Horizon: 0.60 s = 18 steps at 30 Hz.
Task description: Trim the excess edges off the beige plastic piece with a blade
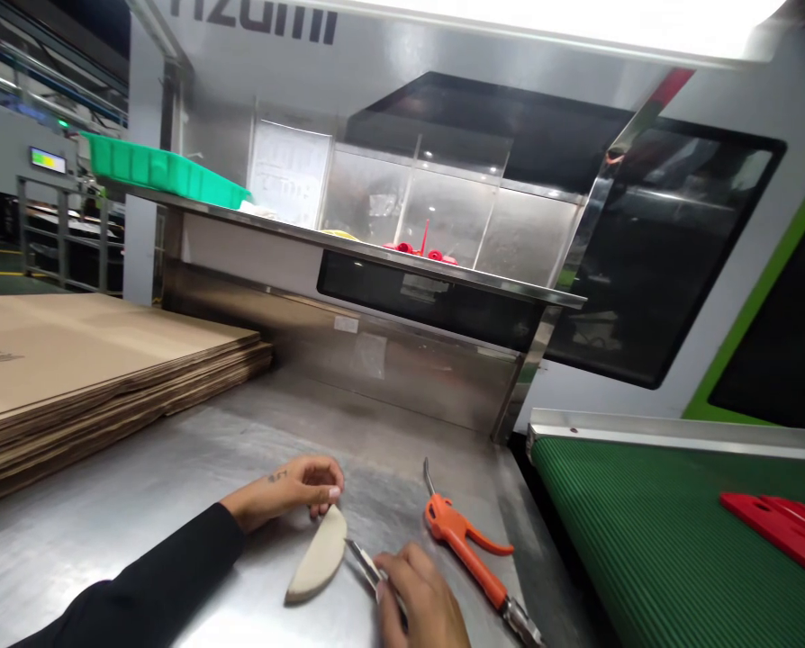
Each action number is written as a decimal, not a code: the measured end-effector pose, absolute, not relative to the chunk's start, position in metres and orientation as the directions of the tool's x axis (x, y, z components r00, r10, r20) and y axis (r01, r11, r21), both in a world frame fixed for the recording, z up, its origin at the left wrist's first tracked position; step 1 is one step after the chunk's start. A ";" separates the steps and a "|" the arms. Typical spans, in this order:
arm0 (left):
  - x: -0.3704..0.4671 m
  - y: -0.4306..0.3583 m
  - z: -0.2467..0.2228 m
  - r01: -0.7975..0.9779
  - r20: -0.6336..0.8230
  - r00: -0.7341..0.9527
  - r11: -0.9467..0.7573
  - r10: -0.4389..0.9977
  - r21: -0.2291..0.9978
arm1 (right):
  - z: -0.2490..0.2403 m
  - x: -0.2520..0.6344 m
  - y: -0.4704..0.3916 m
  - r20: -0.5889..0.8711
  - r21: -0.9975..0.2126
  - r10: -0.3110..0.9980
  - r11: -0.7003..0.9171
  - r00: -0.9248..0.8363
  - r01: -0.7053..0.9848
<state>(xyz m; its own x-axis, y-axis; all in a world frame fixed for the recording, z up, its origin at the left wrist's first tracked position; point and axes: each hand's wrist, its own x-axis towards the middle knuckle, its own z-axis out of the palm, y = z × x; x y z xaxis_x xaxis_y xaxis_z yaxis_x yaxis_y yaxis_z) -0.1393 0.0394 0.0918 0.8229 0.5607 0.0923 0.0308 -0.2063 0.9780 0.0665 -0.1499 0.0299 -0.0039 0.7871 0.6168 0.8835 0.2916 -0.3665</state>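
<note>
One beige half-round stone (318, 556) lies on the steel table (173, 468), touched by curled left hand (298, 490) fingertips. One thin blade (366, 562) is pinched by the right hand (420, 598). One orange air gun (474, 549) lies just beside. Cardboard stack (71, 369) crowds the left edge; open steel lies between.

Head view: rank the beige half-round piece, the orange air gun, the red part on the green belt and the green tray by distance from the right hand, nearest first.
From the right hand:
1. beige half-round piece, just to its left on the steel table, under the left hand.
2. orange air gun, just to its right; close to call against the first.
3. red part, far right on the green belt.
4. green tray, on the upper shelf, far left.
</note>
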 end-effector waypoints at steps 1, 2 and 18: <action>-0.140 0.038 0.094 0.045 0.087 0.836 -0.226 0.541 0.973 | 0.030 0.066 -0.150 0.619 -0.374 0.785 0.291 0.003 0.881; -0.141 0.037 0.096 0.062 0.081 0.850 -0.250 0.521 0.966 | 0.030 0.066 -0.150 0.621 -0.380 0.783 0.290 0.010 0.878; -0.152 0.030 0.110 0.150 0.031 0.917 -0.415 0.398 0.897 | 0.023 0.071 -0.147 0.628 -0.481 0.770 0.271 0.111 0.834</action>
